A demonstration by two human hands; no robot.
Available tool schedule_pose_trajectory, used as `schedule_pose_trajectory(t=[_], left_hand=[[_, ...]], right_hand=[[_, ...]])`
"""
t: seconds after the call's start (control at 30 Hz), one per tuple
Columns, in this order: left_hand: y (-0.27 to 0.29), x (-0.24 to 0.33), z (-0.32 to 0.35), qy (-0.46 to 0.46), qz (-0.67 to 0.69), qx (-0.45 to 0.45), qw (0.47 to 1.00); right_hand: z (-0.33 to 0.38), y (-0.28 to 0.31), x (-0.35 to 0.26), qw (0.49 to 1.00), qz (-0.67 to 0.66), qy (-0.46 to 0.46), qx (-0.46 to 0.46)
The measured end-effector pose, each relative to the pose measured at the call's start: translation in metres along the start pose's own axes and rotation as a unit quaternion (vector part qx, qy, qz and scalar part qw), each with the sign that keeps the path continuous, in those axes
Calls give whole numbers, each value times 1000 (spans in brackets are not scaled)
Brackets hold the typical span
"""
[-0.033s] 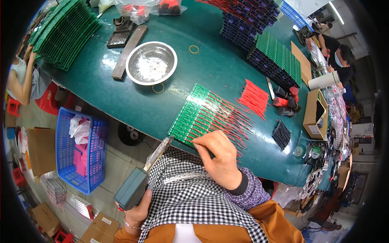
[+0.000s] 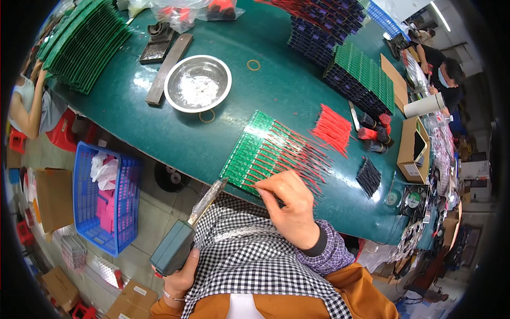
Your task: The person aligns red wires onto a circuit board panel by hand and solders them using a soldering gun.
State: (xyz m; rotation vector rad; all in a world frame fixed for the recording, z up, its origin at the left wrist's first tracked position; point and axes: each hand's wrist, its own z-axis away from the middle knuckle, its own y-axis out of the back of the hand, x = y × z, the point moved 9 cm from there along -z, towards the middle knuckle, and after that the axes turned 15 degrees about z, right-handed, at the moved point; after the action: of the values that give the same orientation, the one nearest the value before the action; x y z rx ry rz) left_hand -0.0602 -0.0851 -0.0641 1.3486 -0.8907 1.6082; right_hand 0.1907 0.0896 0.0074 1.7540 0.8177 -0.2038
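My left hand [image 2: 183, 274] is closed around the dark green body of a soldering gun [image 2: 174, 249]. Its long metal front part points up to the near left corner of a green circuit board panel [image 2: 245, 151], where the tip touches or almost touches. Red and black wires [image 2: 297, 151] run off the panel in rows to the right. Over the near edge of the panel, my right hand [image 2: 291, 210] pinches a thin wire between thumb and fingertips; most of that wire is hidden. Loose red wires [image 2: 332, 130] and a smaller pile of black wires [image 2: 368, 177] lie to the right.
A metal bowl [image 2: 198, 84] stands beyond the panel, beside a flat metal bar [image 2: 169, 69]. Stacked boards [image 2: 361, 77] rise at the far right, green ones [image 2: 87, 45] at the far left. Blue basket [image 2: 106, 199] on the floor; co-workers sit left and far right.
My right hand has shifted very slightly to the right along the near edge of the panel. The left hand and the soldering gun look unmoved.
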Motion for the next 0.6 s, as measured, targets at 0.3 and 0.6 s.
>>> schedule_pose_trajectory(t=[0.3,0.6], left_hand=[[-5,-9,-10,63,64,3,996],[4,-28,-26,-11,102,26,994]], right_hand=[[-20,59,68,990,112,-59,67],[-29,63,145,982,154,-55,92]])
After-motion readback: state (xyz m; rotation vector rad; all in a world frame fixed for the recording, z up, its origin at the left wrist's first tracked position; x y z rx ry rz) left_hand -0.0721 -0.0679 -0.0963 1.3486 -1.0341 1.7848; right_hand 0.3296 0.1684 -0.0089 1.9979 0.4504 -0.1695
